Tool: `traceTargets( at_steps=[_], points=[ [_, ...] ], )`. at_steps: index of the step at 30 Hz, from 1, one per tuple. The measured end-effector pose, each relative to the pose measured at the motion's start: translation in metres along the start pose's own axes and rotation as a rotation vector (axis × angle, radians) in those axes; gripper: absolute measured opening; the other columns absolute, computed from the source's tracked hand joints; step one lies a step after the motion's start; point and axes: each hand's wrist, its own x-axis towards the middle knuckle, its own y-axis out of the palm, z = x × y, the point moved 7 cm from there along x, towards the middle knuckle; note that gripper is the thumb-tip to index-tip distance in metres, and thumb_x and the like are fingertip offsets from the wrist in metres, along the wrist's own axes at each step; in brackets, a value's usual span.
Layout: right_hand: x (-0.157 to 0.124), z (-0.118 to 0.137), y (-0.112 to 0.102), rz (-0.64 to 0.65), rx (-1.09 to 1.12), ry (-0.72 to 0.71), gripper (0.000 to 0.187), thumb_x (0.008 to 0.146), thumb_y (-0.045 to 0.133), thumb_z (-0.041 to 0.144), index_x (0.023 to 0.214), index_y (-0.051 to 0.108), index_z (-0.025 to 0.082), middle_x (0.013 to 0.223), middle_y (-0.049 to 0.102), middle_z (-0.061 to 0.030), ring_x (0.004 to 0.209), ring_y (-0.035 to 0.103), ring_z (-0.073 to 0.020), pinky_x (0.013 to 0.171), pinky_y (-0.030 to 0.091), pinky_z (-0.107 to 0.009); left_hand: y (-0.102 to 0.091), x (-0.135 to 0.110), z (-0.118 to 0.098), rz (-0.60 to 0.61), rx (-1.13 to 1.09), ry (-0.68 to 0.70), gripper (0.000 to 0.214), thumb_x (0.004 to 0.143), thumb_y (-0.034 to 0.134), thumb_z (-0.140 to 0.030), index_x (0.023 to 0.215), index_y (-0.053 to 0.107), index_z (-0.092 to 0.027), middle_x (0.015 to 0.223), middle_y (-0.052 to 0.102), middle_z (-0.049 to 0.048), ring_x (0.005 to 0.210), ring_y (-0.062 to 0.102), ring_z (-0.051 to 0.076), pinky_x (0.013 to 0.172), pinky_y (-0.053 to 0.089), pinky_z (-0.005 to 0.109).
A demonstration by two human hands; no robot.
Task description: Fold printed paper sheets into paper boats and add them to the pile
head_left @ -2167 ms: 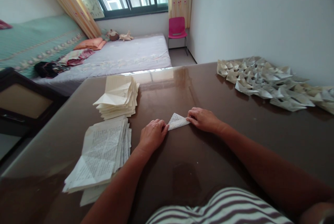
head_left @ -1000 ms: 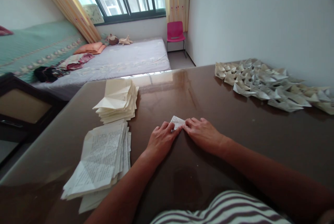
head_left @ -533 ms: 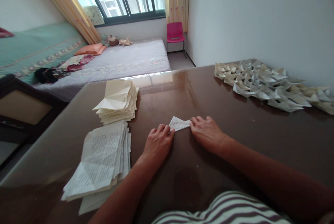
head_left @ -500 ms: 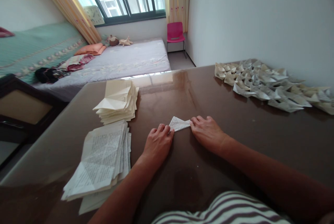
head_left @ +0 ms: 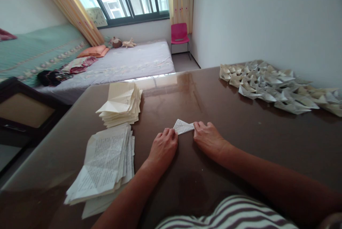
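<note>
A small folded paper [head_left: 183, 126], white with printed text and a raised triangular peak, lies on the brown table between my hands. My left hand [head_left: 165, 143] grips its left end, fingers curled together. At the right end, my right hand [head_left: 207, 136] pinches the narrow tip, its fingers bent. Both ends of the paper are hidden under my fingers. Left of my left hand lies a stack of creased printed sheets [head_left: 103, 161], and behind it a stack of cream creased sheets [head_left: 121, 102].
Many folded paper boats [head_left: 267, 83] crowd the table's far right, near the white wall. The glossy brown table [head_left: 171, 97] ends at a bed [head_left: 141, 60]. A pink chair [head_left: 179, 34] stands beyond, below the window. A dark cabinet [head_left: 26, 115] stands at left.
My right hand has shifted slightly left along the paper's tip, its fingers drawn in more. My left hand stays almost where it was, and the paper has barely moved.
</note>
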Motion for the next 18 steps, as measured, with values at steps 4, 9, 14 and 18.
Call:
traceTargets(
  at_steps=[4,9,14,18],
  points=[
    [0.001,0.004,0.001,-0.003,-0.011,-0.021,0.027,0.085,0.047,0.007,0.094,0.072,0.008,0.098,0.059,-0.0195,0.089,0.055,-0.0275,0.065,0.042,-0.037,0.003,0.003,0.002,-0.017,-0.003,-0.007,0.022,0.092,0.047,-0.016,0.110,0.060,-0.015,0.107,0.060,0.0096,0.099,0.053,0.024,0.078,0.049,0.034],
    [0.001,0.005,0.001,0.027,-0.010,-0.033,0.025,0.086,0.049,0.009,0.093,0.073,0.008,0.101,0.059,-0.0199,0.090,0.056,-0.0277,0.067,0.044,-0.036,0.001,0.007,0.000,0.003,-0.001,-0.015,0.017,0.092,0.046,-0.016,0.099,0.062,-0.015,0.103,0.060,0.0090,0.097,0.055,0.024,0.077,0.050,0.034],
    [0.004,0.003,-0.004,0.090,0.019,-0.073,0.024,0.086,0.051,0.010,0.093,0.074,0.011,0.102,0.061,-0.0191,0.092,0.059,-0.0258,0.070,0.047,-0.034,-0.006,0.010,-0.013,0.097,0.026,-0.049,0.022,0.090,0.046,-0.011,0.103,0.063,-0.009,0.101,0.061,0.0145,0.099,0.056,0.028,0.077,0.051,0.039],
    [0.008,-0.001,-0.006,0.083,0.032,-0.088,0.021,0.085,0.053,0.010,0.090,0.074,0.012,0.100,0.063,-0.0185,0.089,0.061,-0.0241,0.069,0.048,-0.031,-0.013,0.021,-0.011,0.157,-0.043,-0.067,0.023,0.089,0.045,-0.010,0.094,0.067,-0.008,0.097,0.063,0.0153,0.097,0.059,0.028,0.076,0.052,0.038]
  ],
)
